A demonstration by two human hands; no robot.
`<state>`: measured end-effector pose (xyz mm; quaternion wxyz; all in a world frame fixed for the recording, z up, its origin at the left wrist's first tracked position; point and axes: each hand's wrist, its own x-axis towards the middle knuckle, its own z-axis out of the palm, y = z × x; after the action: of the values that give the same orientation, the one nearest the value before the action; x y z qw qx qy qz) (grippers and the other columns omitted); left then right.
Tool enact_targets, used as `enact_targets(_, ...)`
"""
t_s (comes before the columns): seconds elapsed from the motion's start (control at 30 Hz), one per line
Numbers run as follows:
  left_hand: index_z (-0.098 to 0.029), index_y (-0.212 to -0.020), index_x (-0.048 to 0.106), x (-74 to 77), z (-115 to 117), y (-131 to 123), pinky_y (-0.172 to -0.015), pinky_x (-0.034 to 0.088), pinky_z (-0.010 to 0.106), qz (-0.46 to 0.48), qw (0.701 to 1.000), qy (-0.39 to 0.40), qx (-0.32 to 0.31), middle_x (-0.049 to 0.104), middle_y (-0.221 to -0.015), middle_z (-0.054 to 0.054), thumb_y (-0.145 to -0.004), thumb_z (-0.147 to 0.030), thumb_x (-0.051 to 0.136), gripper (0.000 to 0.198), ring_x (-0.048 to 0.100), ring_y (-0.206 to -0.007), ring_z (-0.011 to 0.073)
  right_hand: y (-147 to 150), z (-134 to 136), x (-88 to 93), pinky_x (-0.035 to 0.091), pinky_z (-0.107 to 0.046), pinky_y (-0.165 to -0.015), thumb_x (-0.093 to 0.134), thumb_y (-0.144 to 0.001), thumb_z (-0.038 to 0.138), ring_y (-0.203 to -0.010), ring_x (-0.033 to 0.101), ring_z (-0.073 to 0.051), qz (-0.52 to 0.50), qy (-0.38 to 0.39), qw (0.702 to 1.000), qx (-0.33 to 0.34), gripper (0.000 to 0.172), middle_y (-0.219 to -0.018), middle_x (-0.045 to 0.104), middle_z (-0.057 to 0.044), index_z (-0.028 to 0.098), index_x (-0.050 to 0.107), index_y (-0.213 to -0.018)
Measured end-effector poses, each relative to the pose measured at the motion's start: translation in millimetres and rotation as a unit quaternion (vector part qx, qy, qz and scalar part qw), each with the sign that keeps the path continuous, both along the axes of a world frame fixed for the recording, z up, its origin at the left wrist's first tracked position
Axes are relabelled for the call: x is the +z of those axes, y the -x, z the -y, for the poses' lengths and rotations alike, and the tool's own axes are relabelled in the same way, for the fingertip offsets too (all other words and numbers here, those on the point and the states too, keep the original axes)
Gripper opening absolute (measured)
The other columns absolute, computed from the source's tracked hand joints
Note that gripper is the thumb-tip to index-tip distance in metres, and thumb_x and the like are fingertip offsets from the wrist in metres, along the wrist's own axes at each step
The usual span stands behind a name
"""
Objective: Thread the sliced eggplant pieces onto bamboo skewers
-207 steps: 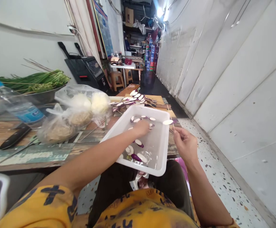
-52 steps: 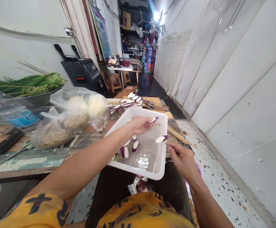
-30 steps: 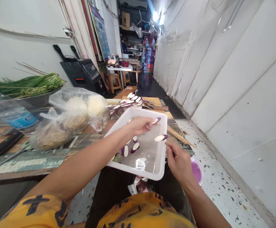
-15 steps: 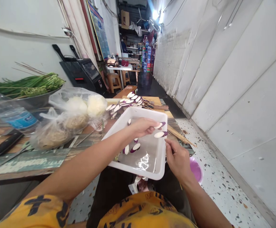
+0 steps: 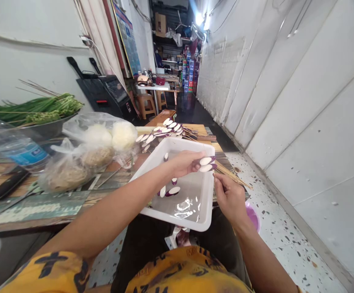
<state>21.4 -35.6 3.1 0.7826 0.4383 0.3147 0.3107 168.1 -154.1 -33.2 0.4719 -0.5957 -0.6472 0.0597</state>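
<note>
Pinching eggplant slice: left hand | skewer, seemingly: right hand

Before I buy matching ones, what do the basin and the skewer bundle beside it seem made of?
The white basin looks like glossy plastic: rounded rim, even colour. The skewer bundle looks like matte bamboo, perhaps other wood: thin, straw-coloured sticks.

Lamp flares white far back; water glints; edges stretched
</note>
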Motion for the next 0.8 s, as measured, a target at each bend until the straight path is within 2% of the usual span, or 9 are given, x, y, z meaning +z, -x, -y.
enact_targets(0.1, -0.009, -0.071, 0.064, 0.8, -1.6, 2.4, -0.046, 0.03, 0.018, -0.01, 1.0, -0.008, 0.006, 0.058, -0.061, 0.002, -0.074, -0.03, 0.07, 0.022, 0.043, -0.048, 0.0042, -0.6, -1.3, 5.9, 0.042, -0.025, -0.049, 0.052, -0.083, 0.031, -0.053, 0.058, -0.013, -0.141, 0.081, 0.985, 0.058, 0.025, -0.065, 0.066, -0.003, 0.015, 0.068, -0.094)
enact_targets(0.2, -0.008, -0.071, 0.065, 1.7, -3.0, 4.7, -0.044, 0.026, 0.018, -0.03, 0.999, -0.01, 0.012, 0.061, -0.062, 0.004, -0.074, -0.03, 0.07, 0.022, 0.042, -0.047, 0.0039, -3.3, -3.3, 15.0, 0.025, -0.019, -0.034, 0.059, -0.079, 0.039, -0.034, 0.034, -0.005, -0.32, 0.196, 0.919, 0.121, 0.031, -0.044, 0.044, 0.007, 0.013, 0.066, -0.093)
enact_targets(0.3, -0.008, -0.07, 0.067, 0.9, -4.1, 5.9, -0.044, 0.024, 0.019, -0.053, 0.998, -0.029, 0.002, 0.066, -0.068, 0.009, -0.073, -0.031, 0.07, 0.023, 0.041, -0.047, 0.004, -7.7, -5.6, 22.6, 0.015, -0.016, -0.03, 0.067, -0.072, 0.042, -0.029, 0.022, -0.001, -0.424, 0.258, 0.854, 0.158, 0.036, -0.043, 0.038, 0.011, 0.012, 0.066, -0.091)
enact_targets(0.43, -0.009, -0.069, 0.067, -1.9, -4.5, 6.6, -0.045, 0.023, 0.021, -0.085, 0.994, -0.068, -0.009, 0.064, -0.064, 0.007, -0.071, -0.036, 0.071, 0.027, 0.038, -0.046, 0.0041, -13.1, -8.6, 25.0, 0.014, -0.013, -0.027, 0.073, -0.067, 0.039, -0.026, 0.022, 0.001, -0.489, 0.283, 0.801, 0.197, 0.035, -0.043, 0.04, 0.011, 0.012, 0.067, -0.089)
enact_targets(0.57, -0.011, -0.065, 0.065, -3.7, -4.3, 7.1, -0.046, 0.024, 0.021, -0.107, 0.989, -0.097, -0.018, 0.06, -0.062, 0.004, -0.071, -0.041, 0.069, 0.031, 0.037, -0.046, 0.0039, -18.1, -11.0, 22.5, 0.017, -0.011, -0.025, 0.072, -0.071, 0.034, -0.026, 0.022, 0.002, -0.522, 0.303, 0.76, 0.24, 0.029, -0.044, 0.039, 0.011, 0.012, 0.068, -0.09)
enact_targets(0.8, -0.012, -0.063, 0.063, -4.0, -4.4, 6.7, -0.047, 0.025, 0.021, -0.097, 0.989, -0.11, -0.028, 0.058, -0.059, 0.002, -0.072, -0.048, 0.066, 0.037, 0.038, -0.046, 0.0045, -30.4, -16.0, 14.7, 0.019, -0.01, -0.022, 0.067, -0.076, 0.026, -0.025, 0.015, 0.001, -0.56, 0.323, 0.71, 0.279, 0.019, -0.045, 0.035, 0.012, 0.013, 0.069, -0.09)
